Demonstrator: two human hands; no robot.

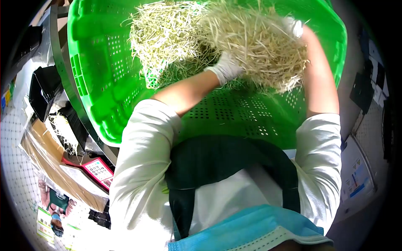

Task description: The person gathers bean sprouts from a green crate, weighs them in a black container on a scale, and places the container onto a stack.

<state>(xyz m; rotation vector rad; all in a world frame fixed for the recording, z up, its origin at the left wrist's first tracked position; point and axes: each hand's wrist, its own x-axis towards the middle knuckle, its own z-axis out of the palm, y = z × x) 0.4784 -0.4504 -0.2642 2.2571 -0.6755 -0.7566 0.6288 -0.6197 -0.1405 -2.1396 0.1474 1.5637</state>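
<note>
A large green perforated basket (217, 113) fills the upper middle of the view. Inside it lies a pile of pale bean sprouts (167, 33) at the upper left. My left hand (227, 70), in a white glove, is against the lower left side of a big clump of sprouts (264, 46); its fingers are buried in the clump. On the clump's upper right side is my right hand (294, 27), also gloved in white and partly covered by sprouts. Between them, both hands hold this clump above the basket floor.
Black trays (44, 90) stand at the left, one with loose sprouts. Below them are a cardboard box (63, 175) and a red-edged printed sheet (99, 171). Another person (57, 205) is at the lower left. A white labelled box (358, 171) is at the right.
</note>
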